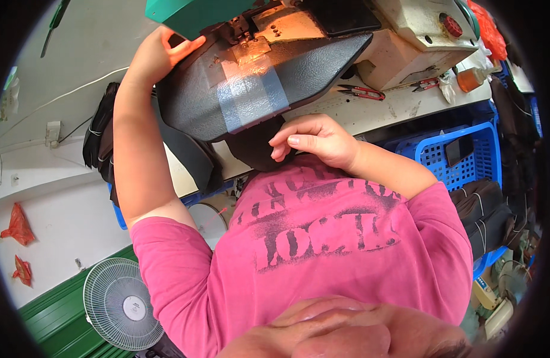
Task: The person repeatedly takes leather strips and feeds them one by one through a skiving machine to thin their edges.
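Note:
A dark textured panel [323, 65] with strips of clear, bluish tape [251, 98] lies under the lit head of a green sewing machine [191, 13]. At the panel's far left edge, my left hand [158, 52] reaches beside the machine head, its thumb and finger stretched out and apart. My right hand [320, 140] hovers at the panel's front edge, its fingers loosely bent and apart from the thumb, with nothing visible in them. Black fabric [257, 143] hangs below the panel, close to the right fingertips. The needle's tip is too small to make out.
Red-handled thread snips [364, 92] and a second pair [425, 85] lie on the white table right of the panel. A blue basket [427, 156] stands at right, near bundled dark fabric [481, 209]. More dark pieces [102, 128] hang at left; a fan [123, 304] stands lower left.

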Demonstrator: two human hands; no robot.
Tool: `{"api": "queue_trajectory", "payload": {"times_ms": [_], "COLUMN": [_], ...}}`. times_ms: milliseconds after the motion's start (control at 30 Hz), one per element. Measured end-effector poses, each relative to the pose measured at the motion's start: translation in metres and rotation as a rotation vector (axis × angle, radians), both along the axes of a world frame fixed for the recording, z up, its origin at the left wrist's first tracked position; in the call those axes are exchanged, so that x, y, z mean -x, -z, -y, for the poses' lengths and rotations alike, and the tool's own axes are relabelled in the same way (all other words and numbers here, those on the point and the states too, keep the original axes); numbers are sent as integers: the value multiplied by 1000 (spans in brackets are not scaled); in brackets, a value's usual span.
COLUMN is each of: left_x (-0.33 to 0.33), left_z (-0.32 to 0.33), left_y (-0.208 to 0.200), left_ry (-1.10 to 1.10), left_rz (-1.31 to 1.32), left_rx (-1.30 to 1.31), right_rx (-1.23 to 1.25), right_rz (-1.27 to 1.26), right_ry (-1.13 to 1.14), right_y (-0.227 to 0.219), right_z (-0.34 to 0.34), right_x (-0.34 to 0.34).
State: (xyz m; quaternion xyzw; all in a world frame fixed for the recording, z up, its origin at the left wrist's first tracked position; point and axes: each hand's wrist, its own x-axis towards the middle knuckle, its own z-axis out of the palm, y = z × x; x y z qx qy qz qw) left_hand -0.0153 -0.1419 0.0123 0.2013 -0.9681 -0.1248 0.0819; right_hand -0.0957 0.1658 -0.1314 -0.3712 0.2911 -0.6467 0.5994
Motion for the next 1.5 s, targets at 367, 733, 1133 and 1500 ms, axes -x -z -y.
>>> {"api": "queue_trajectory", "payload": {"times_ms": [367, 733, 1133, 1500], "left_x": [-138, -188, -206, -218], "left_z": [-168, -82, 95, 124], "left_y": [13, 120, 171, 241], "left_ry": [302, 498, -532, -963], "left_rz": [-380, -879, -1116, -744], "left_rx": [57, -1920, -844, 16], "right_rx": [-84, 152, -387, -275], "right_rz": [22, -764, -498, -586], "right_ry": [-152, -509, -313, -176], "right_y": [-33, -35, -9, -34], "right_z": [26, 77, 129, 72], "right_x": [-37, -108, -126, -60]}}
